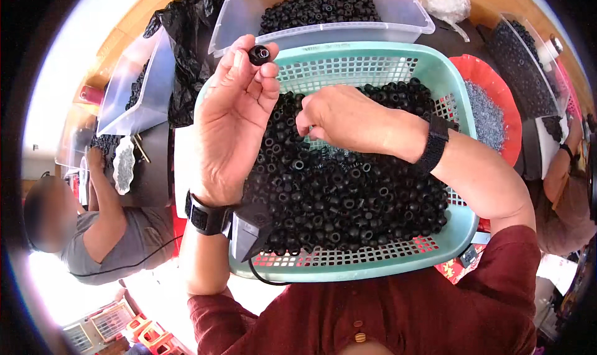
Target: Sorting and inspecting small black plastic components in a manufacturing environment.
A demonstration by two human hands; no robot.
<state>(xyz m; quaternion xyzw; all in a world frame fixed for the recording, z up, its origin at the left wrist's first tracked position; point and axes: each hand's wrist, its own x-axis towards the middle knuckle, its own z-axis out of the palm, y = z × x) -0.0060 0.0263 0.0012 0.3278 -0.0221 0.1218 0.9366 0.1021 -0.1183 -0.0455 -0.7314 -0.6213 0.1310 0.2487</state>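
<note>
My left hand (231, 122) is raised over the left rim of a teal mesh basket (373, 63) and pinches one small black ring-shaped part (259, 55) between thumb and fingertips. The basket holds a heap of several black ring-shaped parts (348, 193). My right hand (339, 115) reaches down into the heap near the basket's middle, fingers curled at the parts; whether it grips one is hidden. Both wrists wear black straps, and a small dark device hangs at the left wrist (249, 230).
A clear plastic tub (398, 13) of black parts stands behind the basket. A red dish (491, 106) of small silvery pieces lies to the right, with another clear bin (528, 63) beyond. A black plastic bag (183, 50) and clear bin (134, 87) sit left. Other people work at left (99, 230) and right (563, 181).
</note>
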